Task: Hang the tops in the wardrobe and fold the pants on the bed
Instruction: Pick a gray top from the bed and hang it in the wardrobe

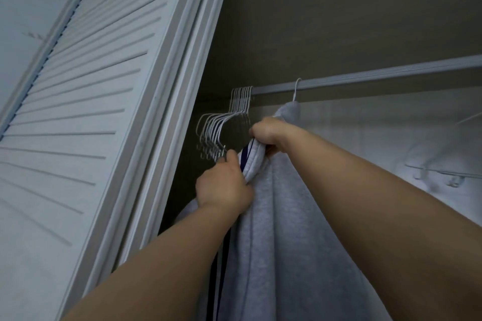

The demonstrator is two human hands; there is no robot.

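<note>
My left hand (224, 185) and right hand (266, 130) both pinch the ribbed edge of the grey top (281, 229), hung under the wardrobe rail (365, 78) beside the empty hangers (224, 128), to straighten it.

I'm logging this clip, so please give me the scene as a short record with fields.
place: open wardrobe, slatted door on the left
rail: metal rail across the wardrobe
garment: grey top on a hanger, its hook over the rail
left hand: grips the top's edge
right hand: grips the top higher up
spare: bunch of empty hangers at the rail's left end
</note>
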